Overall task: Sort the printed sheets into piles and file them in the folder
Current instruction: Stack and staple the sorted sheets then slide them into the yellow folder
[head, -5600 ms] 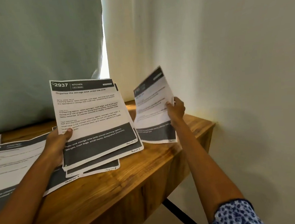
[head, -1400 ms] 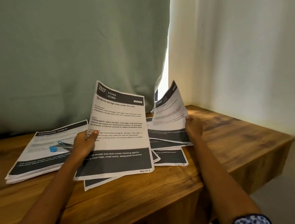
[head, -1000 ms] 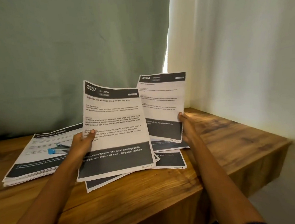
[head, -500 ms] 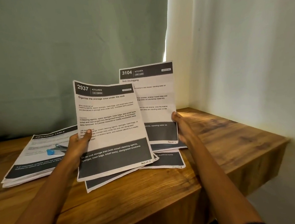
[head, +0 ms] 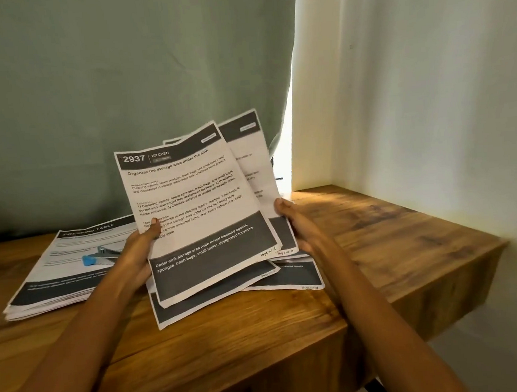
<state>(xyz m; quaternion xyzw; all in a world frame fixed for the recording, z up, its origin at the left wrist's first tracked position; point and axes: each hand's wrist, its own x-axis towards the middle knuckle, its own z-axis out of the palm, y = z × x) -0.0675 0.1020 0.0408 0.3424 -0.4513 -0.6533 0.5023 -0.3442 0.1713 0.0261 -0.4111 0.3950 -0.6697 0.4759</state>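
My left hand (head: pixel 138 251) grips a small stack of printed sheets, thumb on the top sheet headed "2937 KITCHEN" (head: pixel 196 207). My right hand (head: pixel 296 223) holds another sheet (head: pixel 255 165) by its right edge, tucked just behind the 2937 sheet and fanned to the right. More sheets (head: pixel 297 276) lie flat on the wooden table (head: pixel 393 241) below them. A thicker pile topped by a "DRESSING TABLE" sheet (head: pixel 70 263) lies at the left. No folder is in view.
A small blue and metal object (head: pixel 101 254) lies on the left pile. A grey-green curtain (head: pixel 118 83) hangs behind the table and a white wall (head: pixel 428 89) stands on the right. The table's right edge and front edge are close to the sheets.
My right hand has swung its "3104" sheet left and behind the 2937 sheet, so the two now overlap. My left hand's stack has tilted slightly.
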